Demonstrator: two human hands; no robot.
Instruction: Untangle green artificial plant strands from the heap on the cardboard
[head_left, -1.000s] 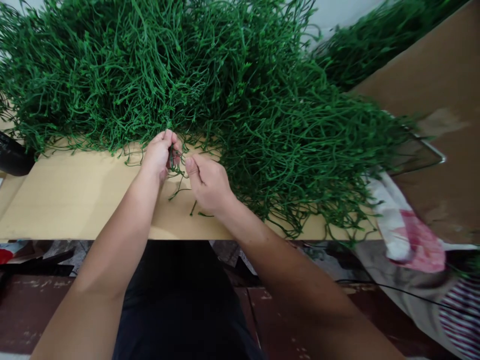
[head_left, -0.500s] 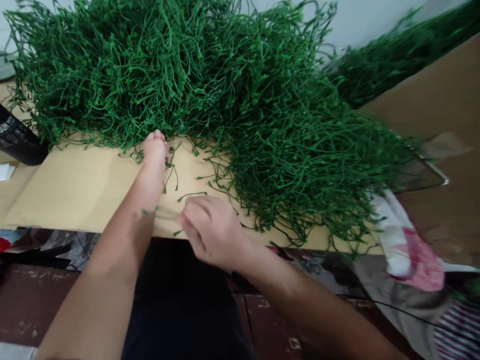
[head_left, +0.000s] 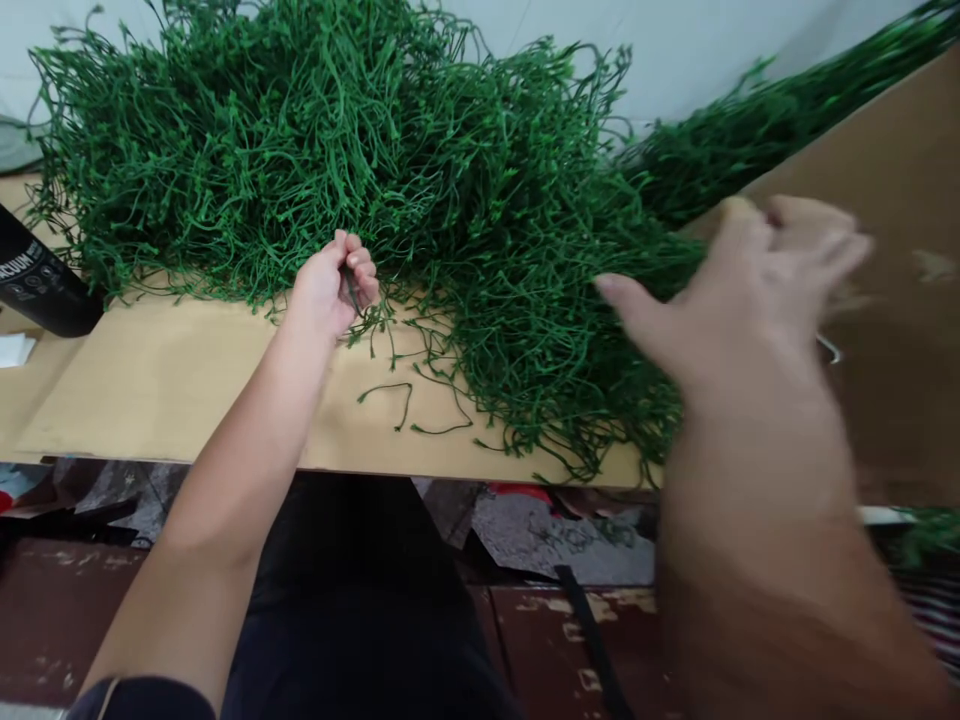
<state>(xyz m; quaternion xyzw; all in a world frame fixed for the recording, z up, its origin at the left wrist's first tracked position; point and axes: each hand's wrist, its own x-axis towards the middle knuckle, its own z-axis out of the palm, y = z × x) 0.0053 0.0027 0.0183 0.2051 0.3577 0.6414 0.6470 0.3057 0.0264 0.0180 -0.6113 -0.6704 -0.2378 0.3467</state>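
Left grip (head_left: 335,287) curls around thin green stems (head_left: 370,318), back from the worktop (head_left: 172,375) front edge; right grip (head_left: 750,295), wide open, looks bare. Stems seem light, springy: pinch mid-length.

Soft light covers the desk (head_left: 150,385); my right fingers (head_left: 814,218) are blurred, my left fingers (head_left: 363,269) sharper; below the near edge it's dim.

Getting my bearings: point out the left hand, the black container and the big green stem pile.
Left hand (head_left: 330,285): head view, middle of the hand.
Black container (head_left: 43,280): head view, its side.
Big green stem pile (head_left: 360,165): head view, its middle.
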